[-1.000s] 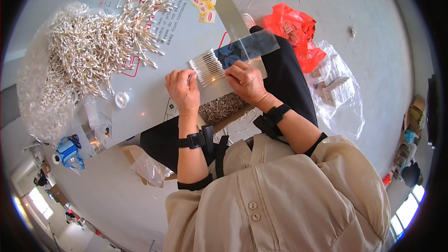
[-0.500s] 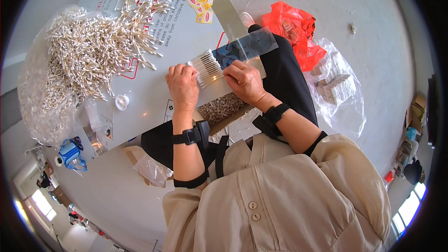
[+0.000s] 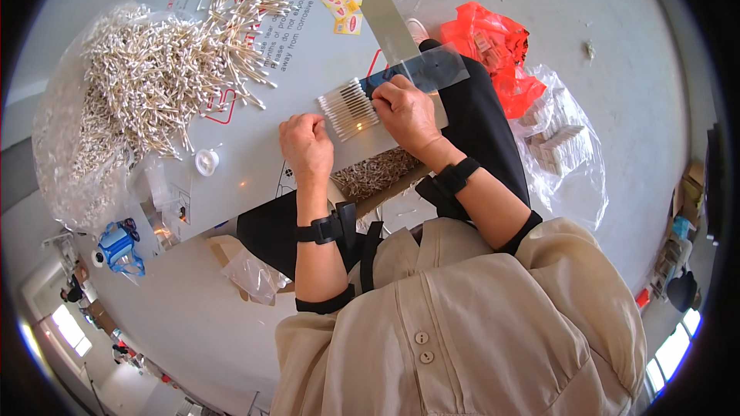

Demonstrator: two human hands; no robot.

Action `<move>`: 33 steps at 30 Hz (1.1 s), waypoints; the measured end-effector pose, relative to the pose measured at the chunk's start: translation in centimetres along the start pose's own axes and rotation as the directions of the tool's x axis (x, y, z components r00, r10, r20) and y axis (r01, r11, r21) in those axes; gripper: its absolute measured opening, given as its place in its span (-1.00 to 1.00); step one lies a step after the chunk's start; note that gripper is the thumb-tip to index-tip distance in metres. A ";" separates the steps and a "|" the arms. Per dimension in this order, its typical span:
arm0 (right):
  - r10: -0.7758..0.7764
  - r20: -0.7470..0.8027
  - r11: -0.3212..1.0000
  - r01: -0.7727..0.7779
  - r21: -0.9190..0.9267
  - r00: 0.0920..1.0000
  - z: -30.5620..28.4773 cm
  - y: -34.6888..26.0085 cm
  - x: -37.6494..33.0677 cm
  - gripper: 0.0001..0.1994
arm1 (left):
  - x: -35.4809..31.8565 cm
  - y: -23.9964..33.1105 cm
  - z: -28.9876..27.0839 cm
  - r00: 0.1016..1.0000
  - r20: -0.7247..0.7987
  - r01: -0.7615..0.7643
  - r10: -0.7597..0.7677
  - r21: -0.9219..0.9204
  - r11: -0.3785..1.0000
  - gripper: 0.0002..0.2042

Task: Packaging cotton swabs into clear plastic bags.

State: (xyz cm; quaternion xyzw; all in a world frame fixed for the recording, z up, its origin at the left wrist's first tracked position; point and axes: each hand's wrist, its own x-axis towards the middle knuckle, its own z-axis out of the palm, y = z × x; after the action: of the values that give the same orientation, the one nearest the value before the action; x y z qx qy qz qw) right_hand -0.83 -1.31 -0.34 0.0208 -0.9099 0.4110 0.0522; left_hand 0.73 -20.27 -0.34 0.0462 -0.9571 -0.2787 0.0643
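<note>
A neat row of white-tipped cotton swabs (image 3: pixel 348 110) lies side by side on the grey table sheet (image 3: pixel 254 139). Just left of the row, my left hand (image 3: pixel 307 146) is curled, thumb near the forefinger, and slightly apart from the swabs. My right hand (image 3: pixel 410 114) is closed at the row's right ends, knuckles up; its fingertips are hidden, so what they pinch cannot be made out. Behind it, a clear plastic strip (image 3: pixel 438 66) stretches from the swabs past the table's right edge. A large loose heap of swabs (image 3: pixel 142 73) spills from a clear bag at the left.
Yellow printed packets (image 3: pixel 342 1) lie at the far edge. A small white round container (image 3: pixel 206 162) sits near the heap. Below the table edge is a box of swabs (image 3: pixel 374 176). A red bag (image 3: pixel 484 46) and a clear bag of white packs (image 3: pixel 561 142) rest at the right.
My left hand has drawn back from the left ends of the swabs, toward me. My right hand has shifted slightly away from me, along the row's right ends. The view has also shifted a little.
</note>
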 end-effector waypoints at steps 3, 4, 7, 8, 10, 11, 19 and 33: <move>-0.015 0.007 0.999 0.015 -0.048 1.000 0.4 -0.2 0.2 -0.93 | 0.1 0.6 0.2 1.000 0.018 0.001 -0.001 0.005 1.000 -0.96; -0.013 0.007 0.999 0.014 -0.048 1.000 0.5 -0.2 0.3 -0.93 | 0.1 0.7 0.2 1.000 0.026 0.005 -0.005 0.004 1.000 -0.96; -0.017 0.017 0.997 0.018 -0.075 1.000 0.7 -0.3 0.4 -0.91 | 0.0 1.2 0.2 0.999 0.033 0.028 -0.027 -0.040 0.999 -0.96; -0.029 0.016 0.996 0.030 -0.084 0.999 0.8 -0.3 0.4 -0.91 | 0.0 1.3 0.1 0.999 0.034 0.028 -0.027 -0.040 0.999 -0.96; -0.041 0.015 0.995 0.042 -0.092 0.999 0.8 -0.3 0.4 -0.91 | 0.0 1.5 0.1 0.995 0.068 0.079 -0.072 -0.094 0.992 -0.96; -0.044 0.015 0.995 0.046 -0.094 0.999 0.8 -0.3 0.3 -0.91 | 0.0 1.4 0.1 0.995 0.067 0.079 -0.073 -0.094 0.992 -0.96; -0.020 -0.005 0.999 0.021 0.030 1.000 0.4 -0.2 -0.1 -0.93 | 0.8 1.4 -0.8 0.989 0.082 -0.121 0.123 -0.031 0.992 -0.93; -0.246 0.052 0.969 0.244 0.040 0.968 0.0 0.5 -1.0 -0.89 | 1.7 1.7 -3.0 0.947 0.207 -0.255 0.247 0.012 0.967 -0.89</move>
State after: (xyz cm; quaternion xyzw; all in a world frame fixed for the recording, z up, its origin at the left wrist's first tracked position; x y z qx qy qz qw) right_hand 0.07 -1.03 -0.84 0.1454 -0.8944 0.4159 0.0766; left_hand -0.55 -20.63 3.23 -0.1037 -0.9620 -0.2527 -0.0002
